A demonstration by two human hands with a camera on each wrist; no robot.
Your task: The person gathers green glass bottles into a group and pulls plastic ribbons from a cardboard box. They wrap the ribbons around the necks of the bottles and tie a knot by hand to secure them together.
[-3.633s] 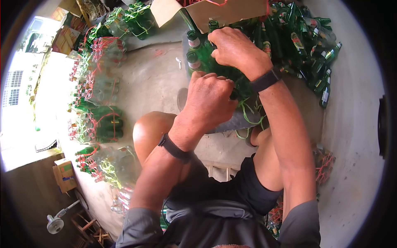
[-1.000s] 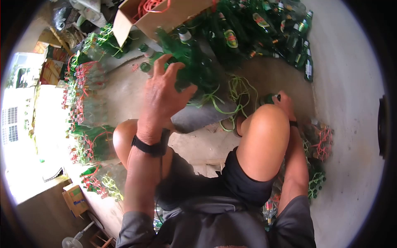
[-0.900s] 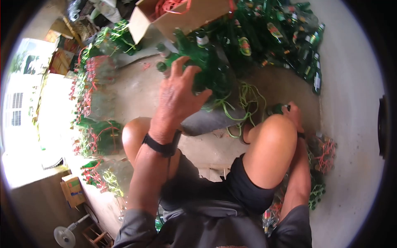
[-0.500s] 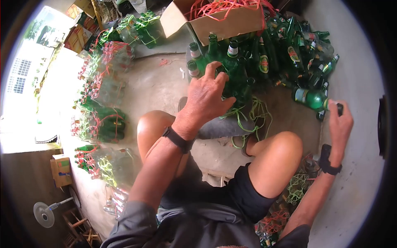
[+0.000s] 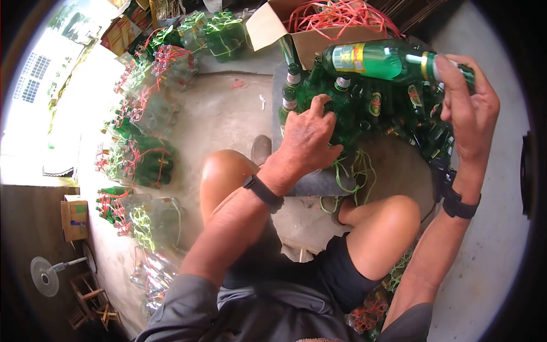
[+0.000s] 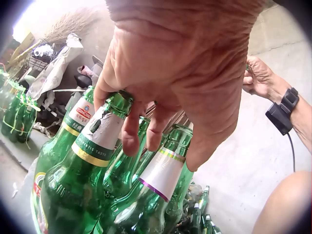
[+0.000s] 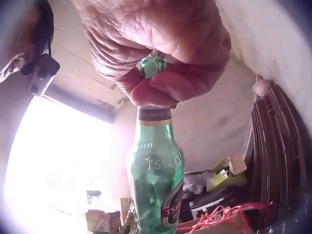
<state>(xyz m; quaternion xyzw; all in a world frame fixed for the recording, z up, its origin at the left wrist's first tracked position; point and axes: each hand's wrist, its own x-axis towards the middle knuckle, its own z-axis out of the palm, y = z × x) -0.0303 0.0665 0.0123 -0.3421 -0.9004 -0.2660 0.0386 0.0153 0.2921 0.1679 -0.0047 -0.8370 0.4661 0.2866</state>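
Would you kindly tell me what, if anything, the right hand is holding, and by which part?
The right hand holds a green glass bottle by its neck, near the mouth.

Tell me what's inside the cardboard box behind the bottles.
Red string lies in a loose tangle inside the cardboard box, seen through its open top. The bottom and anything under the tangle are hidden.

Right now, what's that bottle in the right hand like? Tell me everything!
The bottle looks like see-through green glass, with raised letters on its shoulder, a partly yellow label and a dark, gold-edged neck band. It's held up, nearly sideways in the head view, base away from the right hand, which grips its neck. Nothing else seems to touch it.
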